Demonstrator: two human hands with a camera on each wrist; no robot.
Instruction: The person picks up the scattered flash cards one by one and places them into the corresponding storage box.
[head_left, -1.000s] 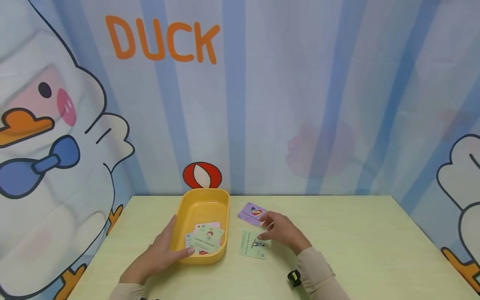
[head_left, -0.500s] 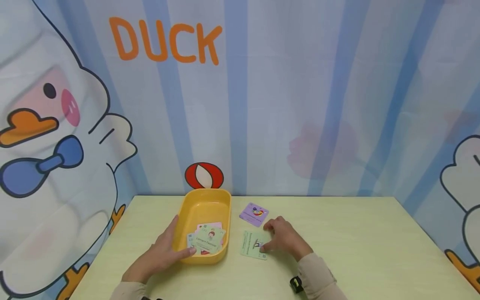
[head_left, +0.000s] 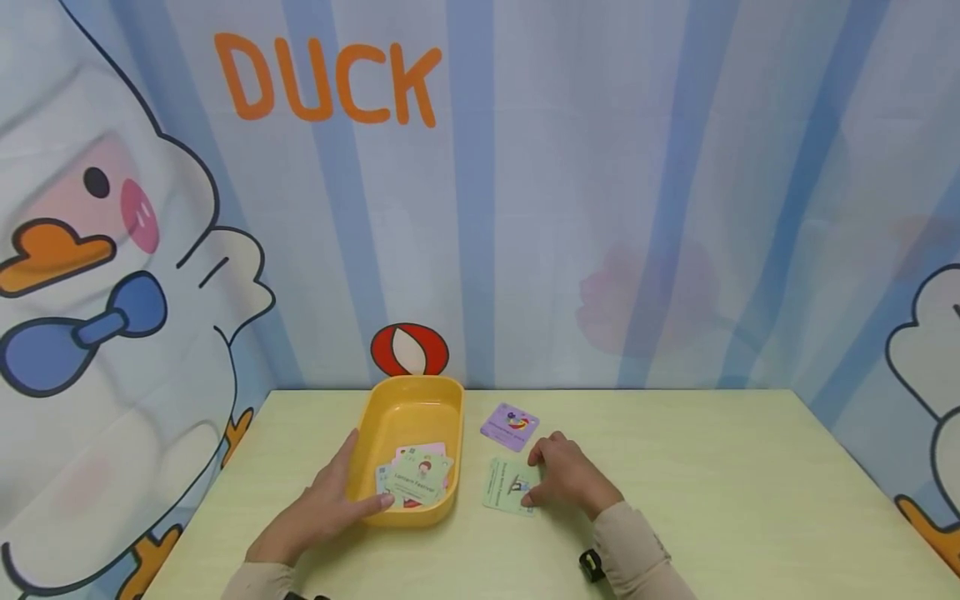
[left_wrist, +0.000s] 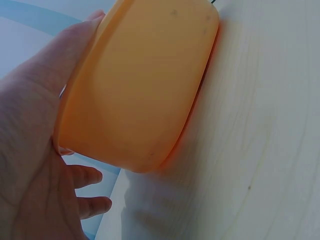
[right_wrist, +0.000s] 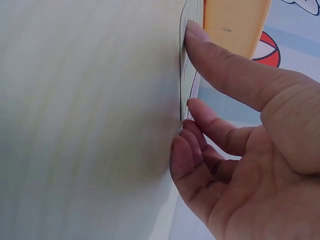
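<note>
My left hand holds the near left corner of a yellow plastic tray, its thumb over the rim and fingers along the outer side. Inside the tray, a green "Lantern Festival" card tops several fanned cards. To the tray's right, a pale green printed card lies on the table. My right hand holds this card at its right side, thumb on the near corner and index fingertip by the far one. The right wrist view shows that card edge-on, close against the tabletop.
A purple card lies just beyond the green one. The pale wooden table extends to the right and ends at a striped cloth backdrop with duck pictures. A black strap piece shows by the right sleeve.
My right hand's fingers have drawn back from the purple card, which shows whole now, and settled at the green card's right side. My left hand stays on the tray.
</note>
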